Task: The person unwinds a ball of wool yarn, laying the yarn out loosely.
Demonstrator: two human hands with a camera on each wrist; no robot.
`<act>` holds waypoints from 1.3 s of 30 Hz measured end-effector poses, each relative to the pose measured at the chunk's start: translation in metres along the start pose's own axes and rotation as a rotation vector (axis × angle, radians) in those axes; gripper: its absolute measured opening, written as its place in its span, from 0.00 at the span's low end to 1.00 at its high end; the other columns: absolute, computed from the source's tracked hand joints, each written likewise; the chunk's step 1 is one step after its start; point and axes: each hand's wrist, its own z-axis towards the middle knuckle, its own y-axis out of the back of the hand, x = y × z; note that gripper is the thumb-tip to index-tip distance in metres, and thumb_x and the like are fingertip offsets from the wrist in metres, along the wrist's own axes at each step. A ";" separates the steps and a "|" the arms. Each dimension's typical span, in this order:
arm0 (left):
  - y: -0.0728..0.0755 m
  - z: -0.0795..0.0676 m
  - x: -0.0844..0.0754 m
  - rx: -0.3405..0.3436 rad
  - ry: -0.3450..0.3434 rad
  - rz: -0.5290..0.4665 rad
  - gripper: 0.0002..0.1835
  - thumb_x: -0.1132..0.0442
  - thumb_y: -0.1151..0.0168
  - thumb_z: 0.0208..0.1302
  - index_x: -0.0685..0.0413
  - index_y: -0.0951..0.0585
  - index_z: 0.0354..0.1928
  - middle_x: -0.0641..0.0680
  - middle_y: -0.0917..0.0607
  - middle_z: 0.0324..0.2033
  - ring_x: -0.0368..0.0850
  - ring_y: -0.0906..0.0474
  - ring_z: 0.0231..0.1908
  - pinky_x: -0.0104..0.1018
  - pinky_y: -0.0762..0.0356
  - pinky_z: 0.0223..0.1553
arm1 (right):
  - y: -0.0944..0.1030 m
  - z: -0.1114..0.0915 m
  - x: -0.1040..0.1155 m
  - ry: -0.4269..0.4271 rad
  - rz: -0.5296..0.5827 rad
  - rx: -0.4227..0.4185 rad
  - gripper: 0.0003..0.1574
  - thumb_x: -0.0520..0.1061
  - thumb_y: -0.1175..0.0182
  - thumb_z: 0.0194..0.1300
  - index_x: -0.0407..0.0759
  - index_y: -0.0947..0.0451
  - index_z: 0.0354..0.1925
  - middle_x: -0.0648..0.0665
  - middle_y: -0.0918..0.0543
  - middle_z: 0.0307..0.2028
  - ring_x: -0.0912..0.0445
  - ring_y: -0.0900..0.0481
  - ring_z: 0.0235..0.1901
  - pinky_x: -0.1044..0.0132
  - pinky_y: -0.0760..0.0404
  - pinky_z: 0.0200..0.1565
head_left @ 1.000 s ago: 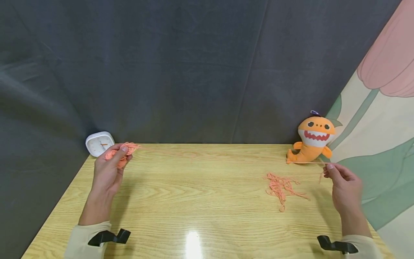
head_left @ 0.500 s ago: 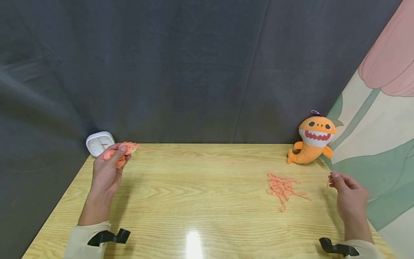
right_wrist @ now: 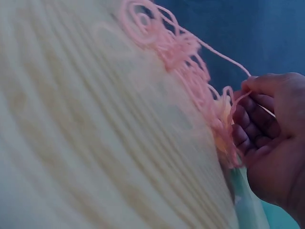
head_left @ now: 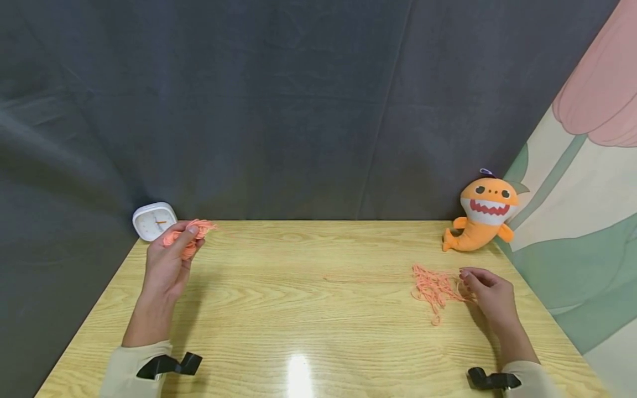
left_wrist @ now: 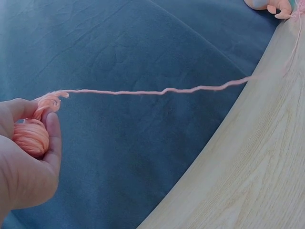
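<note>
My left hand (head_left: 166,265), raised at the table's back left, holds a small bundle of coral yarn (left_wrist: 32,138) between thumb and fingers. From the bundle a single strand (left_wrist: 162,91) runs off to the right in the left wrist view. At the right, my right hand (head_left: 492,296) pinches yarn between thumb and index finger, its other fingers curled in. The pinched strand (right_wrist: 217,51) leads away from the fingertips in the right wrist view. A loose tangle of the same yarn (head_left: 432,284) lies on the table just left of that hand.
An orange shark plush (head_left: 480,215) sits at the table's back right corner. A white clock (head_left: 153,221) stands at the back left, partly behind the left hand. Dark cloth (head_left: 298,110) hangs along the back edge of the wooden table (head_left: 278,309).
My right hand moved out to the right with the strand drawn fairly straight, then came back left and down beside the yarn tangle. The strand now hangs slack. The left hand barely moved.
</note>
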 end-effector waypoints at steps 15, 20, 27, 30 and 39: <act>-0.002 -0.002 0.001 0.017 0.005 0.040 0.06 0.66 0.30 0.67 0.52 0.15 0.44 0.47 0.16 0.42 0.36 0.15 0.37 0.25 0.13 0.43 | -0.011 -0.006 0.026 0.124 -0.063 0.060 0.27 0.53 0.42 0.78 0.33 0.21 0.61 0.71 0.16 0.43 0.74 0.19 0.43 0.78 0.18 0.41; -0.002 -0.002 0.001 0.037 0.000 0.036 0.04 0.68 0.32 0.68 0.52 0.15 0.42 0.47 0.15 0.41 0.35 0.15 0.37 0.25 0.13 0.42 | -0.024 -0.008 0.049 0.181 0.033 0.066 0.21 0.50 0.40 0.77 0.37 0.18 0.58 0.69 0.14 0.43 0.73 0.18 0.44 0.81 0.18 0.45; -0.002 -0.003 0.002 0.045 -0.017 0.025 0.04 0.70 0.34 0.69 0.53 0.14 0.40 0.47 0.14 0.39 0.36 0.14 0.36 0.25 0.13 0.41 | -0.061 -0.009 0.086 0.282 0.255 0.180 0.15 0.42 0.38 0.75 0.36 0.17 0.54 0.60 0.11 0.44 0.66 0.15 0.45 0.78 0.16 0.46; -0.004 -0.003 0.002 0.050 -0.020 0.032 0.04 0.70 0.34 0.69 0.53 0.14 0.40 0.47 0.14 0.39 0.36 0.15 0.36 0.25 0.13 0.41 | -0.079 -0.009 0.098 0.307 0.283 0.218 0.15 0.42 0.38 0.75 0.34 0.17 0.54 0.58 0.11 0.44 0.64 0.15 0.45 0.77 0.16 0.47; -0.007 -0.004 0.004 0.060 -0.010 0.050 0.04 0.69 0.33 0.69 0.52 0.15 0.41 0.47 0.14 0.39 0.35 0.15 0.37 0.24 0.14 0.41 | -0.139 -0.010 0.139 0.329 0.317 0.268 0.20 0.44 0.34 0.72 0.28 0.19 0.53 0.56 0.12 0.42 0.64 0.16 0.42 0.73 0.16 0.46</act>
